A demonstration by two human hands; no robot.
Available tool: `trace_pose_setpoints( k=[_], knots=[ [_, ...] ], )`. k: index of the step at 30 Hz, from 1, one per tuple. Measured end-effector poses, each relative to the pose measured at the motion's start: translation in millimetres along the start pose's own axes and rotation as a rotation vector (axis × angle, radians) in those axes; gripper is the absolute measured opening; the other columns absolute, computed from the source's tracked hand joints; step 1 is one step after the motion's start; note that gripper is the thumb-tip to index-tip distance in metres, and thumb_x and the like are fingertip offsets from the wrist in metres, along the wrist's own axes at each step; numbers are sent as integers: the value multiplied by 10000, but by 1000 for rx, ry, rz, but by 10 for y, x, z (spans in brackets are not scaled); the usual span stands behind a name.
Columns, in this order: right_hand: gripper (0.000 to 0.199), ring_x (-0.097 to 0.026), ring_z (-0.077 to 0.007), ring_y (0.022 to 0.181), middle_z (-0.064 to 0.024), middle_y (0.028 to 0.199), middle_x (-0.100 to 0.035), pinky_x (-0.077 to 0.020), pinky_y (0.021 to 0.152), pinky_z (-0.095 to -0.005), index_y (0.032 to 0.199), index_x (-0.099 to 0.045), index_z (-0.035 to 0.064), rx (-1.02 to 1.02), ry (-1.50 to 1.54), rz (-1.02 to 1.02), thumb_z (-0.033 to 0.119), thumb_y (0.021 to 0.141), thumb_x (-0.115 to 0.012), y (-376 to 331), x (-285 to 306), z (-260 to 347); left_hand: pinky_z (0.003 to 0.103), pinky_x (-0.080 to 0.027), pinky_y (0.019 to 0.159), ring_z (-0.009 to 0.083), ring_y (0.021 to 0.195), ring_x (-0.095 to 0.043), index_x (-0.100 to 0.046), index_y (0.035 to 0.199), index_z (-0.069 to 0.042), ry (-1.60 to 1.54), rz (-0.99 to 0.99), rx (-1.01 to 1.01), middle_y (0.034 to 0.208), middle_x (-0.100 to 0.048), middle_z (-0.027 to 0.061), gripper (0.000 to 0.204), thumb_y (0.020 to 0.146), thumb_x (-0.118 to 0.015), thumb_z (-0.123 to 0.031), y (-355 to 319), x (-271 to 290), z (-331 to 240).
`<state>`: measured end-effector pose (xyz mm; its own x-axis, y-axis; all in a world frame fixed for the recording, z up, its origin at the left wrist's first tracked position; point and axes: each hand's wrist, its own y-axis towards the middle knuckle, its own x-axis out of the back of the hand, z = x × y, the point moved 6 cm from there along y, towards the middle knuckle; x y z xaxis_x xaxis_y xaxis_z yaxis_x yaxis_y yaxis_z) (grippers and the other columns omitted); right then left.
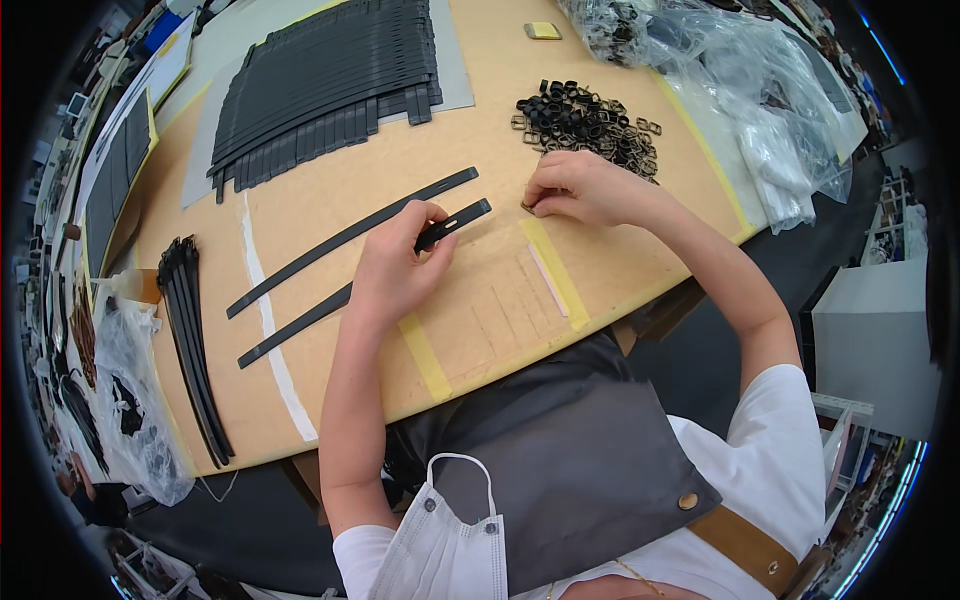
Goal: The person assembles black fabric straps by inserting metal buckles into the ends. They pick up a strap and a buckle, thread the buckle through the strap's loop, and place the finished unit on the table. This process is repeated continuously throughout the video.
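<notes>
My left hand point(397, 262) grips a black strap point(466, 218) near its slotted end, which points up and to the right. The rest of that strap runs under my hand toward the lower left of the table. Just beyond it lies a second black strap point(350, 240), roughly parallel. My right hand point(585, 188) is closed in a pinch on a small metal buckle point(527, 208), mostly hidden by the fingertips. A short gap separates the buckle from the strap's end. Behind my right hand is a heap of dark buckles and black loops point(575, 115).
Many black straps point(325, 90) lie side by side on a grey board at the far left. A finished-looking strap bundle point(185, 340) rests near the left edge. Clear plastic bags point(710, 70) cover the far right. Yellow tape strips point(425, 358) mark the tabletop point(440, 120).
</notes>
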<state>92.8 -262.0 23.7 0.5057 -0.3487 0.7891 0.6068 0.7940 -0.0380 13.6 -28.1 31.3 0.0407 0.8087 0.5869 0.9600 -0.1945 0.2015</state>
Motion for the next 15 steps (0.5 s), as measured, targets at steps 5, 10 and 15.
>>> trace_pose_setpoints(
  k=[5,10,15],
  knots=[
    [143,-705,-263,877,-106,923,-728,-562,833,-378,1017,-718,18,-136,87,57,128,927,-737,156,-51,43,313,-527,651,200,715,-677,-638,1024,-14,5,-7,3,825,-690,99,208,871,-773,-54,-12,21,22],
    [117,-666,-135,830,-50,900,-707,-539,768,-294,996,-662,16,-149,130,113,100,949,-728,204,-53,81,310,-534,662,190,713,-674,-658,1025,-13,-1,-10,25,830,-702,92,211,873,-785,-87,-20,41,6],
    [156,-640,-78,879,20,944,-689,-512,762,-270,1057,-629,79,-112,691,121,194,999,-717,288,-224,39,284,-498,626,135,678,-618,-690,1025,-13,-67,-20,18,811,-693,66,216,868,-801,-111,-21,79,-13]
  ],
)
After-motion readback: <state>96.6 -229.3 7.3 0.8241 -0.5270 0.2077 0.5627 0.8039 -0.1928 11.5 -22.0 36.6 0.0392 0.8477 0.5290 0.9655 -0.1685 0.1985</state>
